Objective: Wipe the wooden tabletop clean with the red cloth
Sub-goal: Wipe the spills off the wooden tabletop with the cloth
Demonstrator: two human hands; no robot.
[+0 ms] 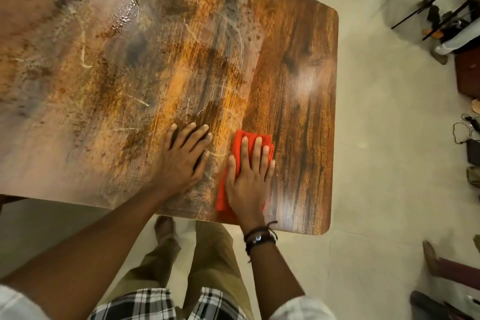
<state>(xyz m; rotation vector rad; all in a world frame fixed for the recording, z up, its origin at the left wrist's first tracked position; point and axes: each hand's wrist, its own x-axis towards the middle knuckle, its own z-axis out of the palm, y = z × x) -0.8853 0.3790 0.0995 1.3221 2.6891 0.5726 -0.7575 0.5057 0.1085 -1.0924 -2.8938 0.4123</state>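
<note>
Fingers of the right hand (245, 182) are laid straight and flat on the red cloth (237, 143), which is pressed onto the tabletop (298, 73) near its front edge. The left hand (181, 158) is spread flat on smeared wood just beside it.

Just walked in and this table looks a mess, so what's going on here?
A person is wiping a wooden tabletop. Their right hand presses flat on a folded red cloth near the table's near edge. The left hand rests flat on the wood beside it. The strip right of the cloth shows clean dark grain. The large area to the left carries smeared residue and streaks.
</note>
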